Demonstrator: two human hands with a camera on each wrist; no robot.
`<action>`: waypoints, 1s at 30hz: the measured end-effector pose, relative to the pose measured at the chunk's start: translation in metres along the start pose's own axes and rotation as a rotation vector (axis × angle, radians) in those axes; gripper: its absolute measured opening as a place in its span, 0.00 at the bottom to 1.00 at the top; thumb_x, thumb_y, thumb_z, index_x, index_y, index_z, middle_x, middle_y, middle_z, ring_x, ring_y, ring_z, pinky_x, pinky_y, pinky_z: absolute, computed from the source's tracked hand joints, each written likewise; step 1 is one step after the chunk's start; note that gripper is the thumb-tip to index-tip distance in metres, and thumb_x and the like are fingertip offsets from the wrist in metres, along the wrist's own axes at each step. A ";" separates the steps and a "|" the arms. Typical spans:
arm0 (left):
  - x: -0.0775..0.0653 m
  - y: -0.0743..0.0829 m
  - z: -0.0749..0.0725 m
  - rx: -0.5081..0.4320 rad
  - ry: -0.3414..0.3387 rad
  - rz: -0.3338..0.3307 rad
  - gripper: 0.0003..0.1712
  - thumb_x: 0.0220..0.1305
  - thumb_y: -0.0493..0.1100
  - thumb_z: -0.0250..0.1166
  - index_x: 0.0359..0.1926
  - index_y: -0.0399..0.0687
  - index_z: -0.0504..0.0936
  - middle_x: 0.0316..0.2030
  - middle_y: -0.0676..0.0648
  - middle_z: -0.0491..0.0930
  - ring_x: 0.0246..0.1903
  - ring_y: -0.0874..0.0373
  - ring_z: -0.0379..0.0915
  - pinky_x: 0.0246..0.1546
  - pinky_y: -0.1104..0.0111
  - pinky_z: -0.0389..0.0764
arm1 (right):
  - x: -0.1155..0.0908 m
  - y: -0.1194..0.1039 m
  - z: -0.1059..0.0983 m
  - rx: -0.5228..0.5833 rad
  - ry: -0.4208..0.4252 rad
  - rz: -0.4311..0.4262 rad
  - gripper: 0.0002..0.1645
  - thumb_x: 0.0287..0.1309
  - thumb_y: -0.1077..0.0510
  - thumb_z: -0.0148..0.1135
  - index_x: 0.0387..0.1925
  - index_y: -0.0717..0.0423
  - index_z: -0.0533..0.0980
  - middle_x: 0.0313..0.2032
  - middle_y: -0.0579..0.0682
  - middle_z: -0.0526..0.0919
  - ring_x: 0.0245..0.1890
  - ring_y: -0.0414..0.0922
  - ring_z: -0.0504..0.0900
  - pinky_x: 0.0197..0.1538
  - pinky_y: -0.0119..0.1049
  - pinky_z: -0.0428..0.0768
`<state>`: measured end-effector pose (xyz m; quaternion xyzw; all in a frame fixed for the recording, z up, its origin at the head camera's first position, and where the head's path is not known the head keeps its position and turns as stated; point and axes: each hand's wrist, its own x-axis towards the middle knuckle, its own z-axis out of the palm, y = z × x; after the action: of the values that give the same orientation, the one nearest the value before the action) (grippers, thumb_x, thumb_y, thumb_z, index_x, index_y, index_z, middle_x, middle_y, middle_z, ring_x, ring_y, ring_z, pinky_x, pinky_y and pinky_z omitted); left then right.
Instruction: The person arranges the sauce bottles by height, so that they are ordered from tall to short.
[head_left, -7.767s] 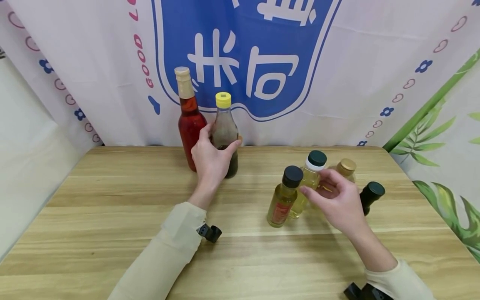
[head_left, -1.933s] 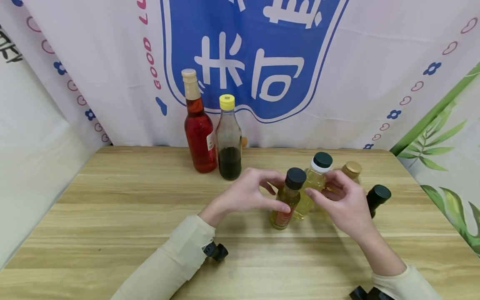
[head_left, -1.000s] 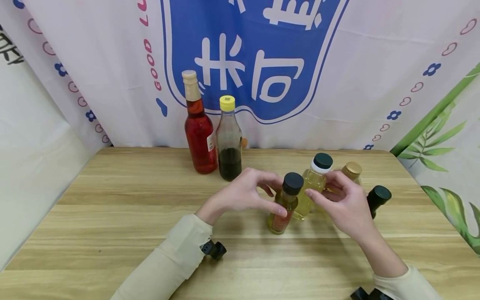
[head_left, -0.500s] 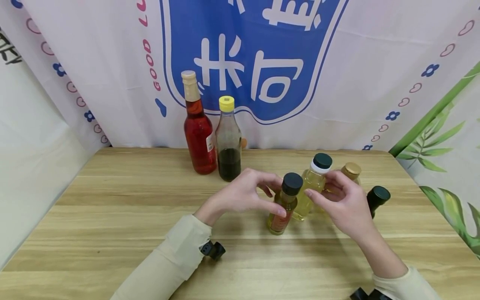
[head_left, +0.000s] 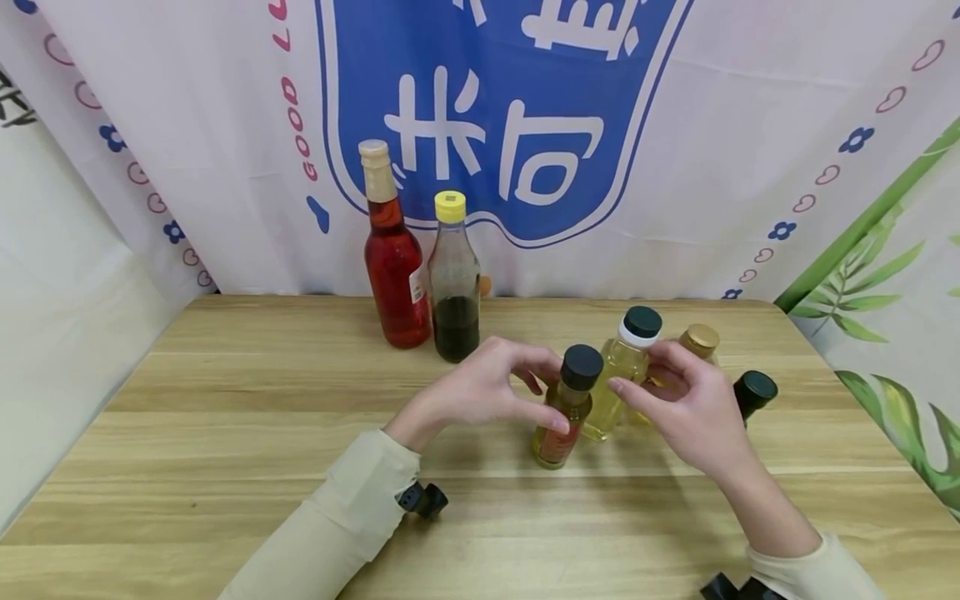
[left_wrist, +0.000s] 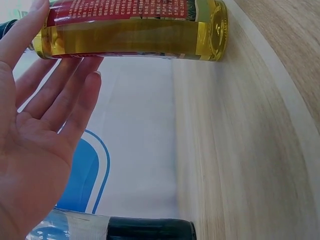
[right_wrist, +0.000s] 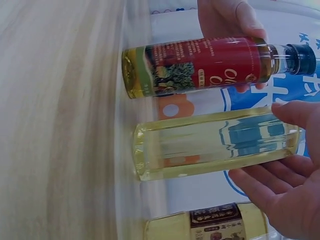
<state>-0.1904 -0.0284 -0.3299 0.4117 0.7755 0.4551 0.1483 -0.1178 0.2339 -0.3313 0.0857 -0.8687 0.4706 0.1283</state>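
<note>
My left hand [head_left: 480,387] holds a small olive oil bottle [head_left: 558,442] with a black cap and red label, thumb in front and fingers behind. The bottle [left_wrist: 125,37] crosses the top of the left wrist view. Just right of it, my right hand [head_left: 693,408] holds a bottle of pale yellow oil [head_left: 622,367] with a dark green cap, between thumb and fingers. In the right wrist view the pale bottle [right_wrist: 185,145] lies between the olive oil bottle [right_wrist: 210,65] and a labelled bottle [right_wrist: 217,222]. Both held bottles stand upright at the table.
At the back stand a tall bottle of red liquid [head_left: 397,292] and a yellow-capped bottle [head_left: 456,325] half full of dark liquid. Behind my right hand are a gold-capped bottle [head_left: 701,340] and a dark-capped bottle [head_left: 753,392], partly hidden. A printed cloth [head_left: 247,167] hangs behind the wooden table [head_left: 225,433].
My left hand has left the yellow-capped bottle and come right to the olive oil bottle, which has shifted slightly nearer me. The right hand stays at the pale oil bottle. The last half second shows little movement.
</note>
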 end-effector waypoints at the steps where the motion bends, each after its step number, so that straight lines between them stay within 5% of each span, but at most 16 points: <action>1: 0.000 0.000 0.000 0.001 0.000 0.001 0.27 0.58 0.48 0.82 0.58 0.50 0.87 0.50 0.52 0.91 0.49 0.65 0.84 0.56 0.59 0.88 | 0.000 -0.001 0.000 -0.003 -0.002 0.002 0.27 0.64 0.58 0.76 0.60 0.63 0.79 0.55 0.60 0.86 0.49 0.22 0.83 0.50 0.19 0.84; 7: -0.001 -0.001 -0.001 -0.008 -0.007 -0.002 0.27 0.59 0.48 0.82 0.58 0.50 0.87 0.51 0.52 0.91 0.49 0.65 0.84 0.57 0.55 0.87 | 0.001 -0.005 -0.003 -0.051 -0.003 0.034 0.27 0.63 0.53 0.77 0.60 0.58 0.81 0.54 0.58 0.88 0.48 0.23 0.83 0.49 0.17 0.83; 14: 0.000 -0.001 -0.001 -0.014 -0.013 -0.008 0.27 0.59 0.48 0.82 0.59 0.51 0.87 0.51 0.53 0.90 0.50 0.65 0.84 0.57 0.56 0.87 | 0.005 -0.011 -0.005 -0.094 0.012 0.069 0.29 0.64 0.48 0.77 0.62 0.56 0.82 0.55 0.58 0.89 0.55 0.50 0.88 0.49 0.15 0.81; 20: 0.000 0.000 -0.001 -0.006 -0.010 -0.014 0.27 0.59 0.48 0.82 0.58 0.51 0.87 0.51 0.53 0.90 0.50 0.65 0.84 0.57 0.56 0.87 | 0.020 -0.019 -0.003 -0.053 0.012 0.028 0.30 0.66 0.48 0.75 0.64 0.57 0.80 0.57 0.58 0.87 0.59 0.55 0.87 0.49 0.15 0.81; 30: 0.000 0.000 -0.001 0.013 -0.011 -0.001 0.27 0.59 0.48 0.82 0.58 0.50 0.87 0.51 0.52 0.91 0.49 0.66 0.84 0.55 0.63 0.88 | 0.062 -0.035 0.014 0.015 -0.065 0.053 0.31 0.67 0.48 0.74 0.66 0.55 0.78 0.60 0.55 0.86 0.64 0.53 0.84 0.65 0.51 0.84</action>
<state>-0.1910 -0.0288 -0.3289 0.4146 0.7779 0.4478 0.1501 -0.1688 0.2015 -0.2916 0.0790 -0.8709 0.4773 0.0867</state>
